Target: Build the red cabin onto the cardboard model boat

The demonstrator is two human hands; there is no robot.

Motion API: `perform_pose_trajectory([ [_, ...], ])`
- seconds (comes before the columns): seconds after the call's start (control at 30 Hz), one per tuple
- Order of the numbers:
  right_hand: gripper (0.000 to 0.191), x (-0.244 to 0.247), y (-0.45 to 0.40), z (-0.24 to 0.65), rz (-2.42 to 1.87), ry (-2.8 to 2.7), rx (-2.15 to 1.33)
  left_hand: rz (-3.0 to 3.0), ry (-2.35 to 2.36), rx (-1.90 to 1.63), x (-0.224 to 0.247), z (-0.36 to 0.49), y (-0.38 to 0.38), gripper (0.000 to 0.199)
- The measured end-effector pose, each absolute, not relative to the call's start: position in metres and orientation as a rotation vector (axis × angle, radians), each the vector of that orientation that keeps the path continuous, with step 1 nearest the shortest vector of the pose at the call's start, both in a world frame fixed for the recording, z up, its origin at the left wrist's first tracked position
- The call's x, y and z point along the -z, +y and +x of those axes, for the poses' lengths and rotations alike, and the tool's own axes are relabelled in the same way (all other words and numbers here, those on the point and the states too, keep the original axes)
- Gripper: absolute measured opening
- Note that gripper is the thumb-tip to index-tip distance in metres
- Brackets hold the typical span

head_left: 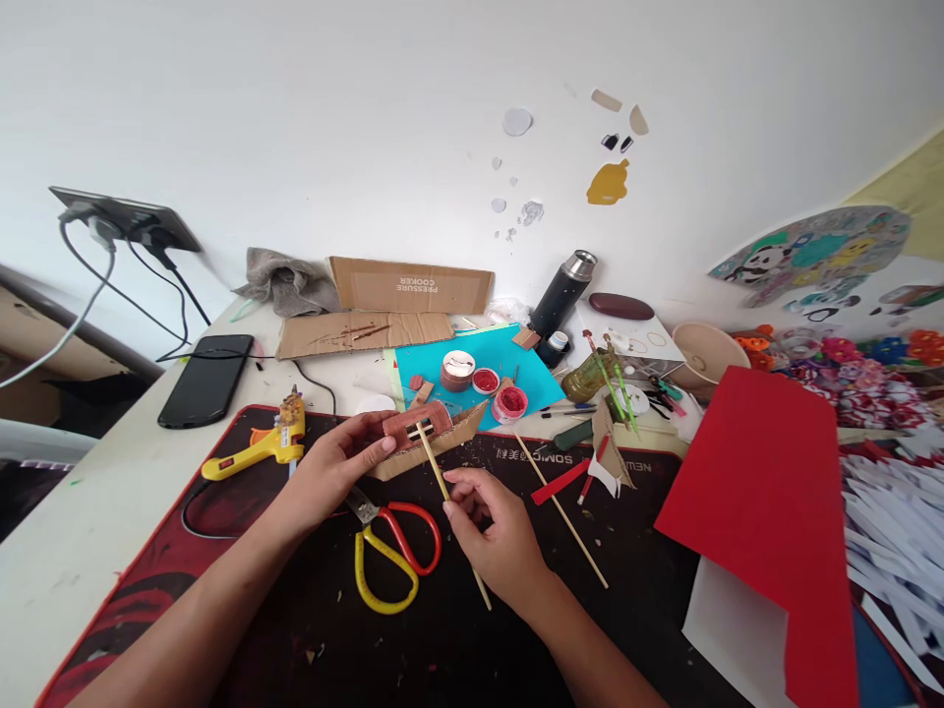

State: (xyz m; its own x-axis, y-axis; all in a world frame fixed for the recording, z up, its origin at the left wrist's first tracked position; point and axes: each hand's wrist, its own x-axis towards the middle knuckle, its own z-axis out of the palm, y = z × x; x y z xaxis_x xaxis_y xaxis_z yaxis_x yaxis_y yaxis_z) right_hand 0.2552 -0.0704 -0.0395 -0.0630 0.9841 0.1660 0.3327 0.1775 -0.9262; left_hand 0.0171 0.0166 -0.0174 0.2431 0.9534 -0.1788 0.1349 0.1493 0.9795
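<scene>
My left hand (343,462) is closed on a small cardboard boat model (405,460) with a pointed end at the right and a reddish-brown painted piece on top. A thin wooden stick (435,467) is pinched in my right hand (496,531). The stick's upper end lies at the painted piece; whether it touches cannot be made out. Just below the model lie scissors (398,560) with one red and one yellow handle, their blades partly hidden by my left hand. Another wooden stick (567,516) rests on the dark mat to the right of my right hand.
A yellow glue gun (262,447) and a black phone (206,382) lie at the left. Open paint pots (508,403) stand on a blue sheet (531,359), with a black flask (560,295) behind. Red paper (759,492) and white paper strips (892,531) fill the right side.
</scene>
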Motion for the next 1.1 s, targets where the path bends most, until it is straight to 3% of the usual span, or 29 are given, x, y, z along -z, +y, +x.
perform_pose_trajectory([
  [0.63, 0.020, 0.027, -0.072, 0.299, -1.458, -1.536, -0.758, 1.243, 1.272, -0.886, 0.009, 0.013, 0.017, 0.069],
  [1.1, 0.028, 0.026, -0.074, 0.346, -1.870, -2.055, -0.528, 1.216, 1.263, -0.906, 0.010, 0.012, 0.018, 0.071],
])
